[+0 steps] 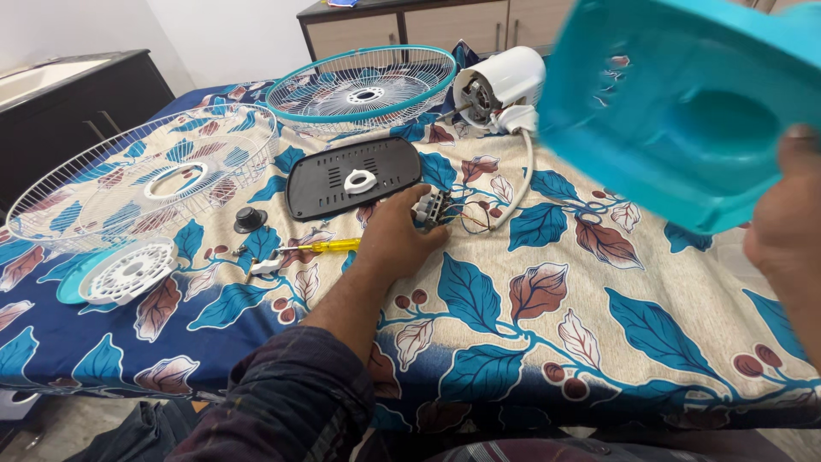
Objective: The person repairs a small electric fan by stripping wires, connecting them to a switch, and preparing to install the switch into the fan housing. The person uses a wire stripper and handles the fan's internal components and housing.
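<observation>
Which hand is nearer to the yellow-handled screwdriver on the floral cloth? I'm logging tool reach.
Left. The left hand rests on the cloth just right of the yellow-handled screwdriver, at a small wired switch block. The right hand is raised far right, holding a turquoise plastic fan base.

Left hand (393, 239) stretched forward and low, palm down, fingers curled at the tips, forearm in a dark plaid sleeve. Right hand (782, 222) raised at the right edge of view, thumb pressed forward in a closed grip, wrist bent upward.
</observation>
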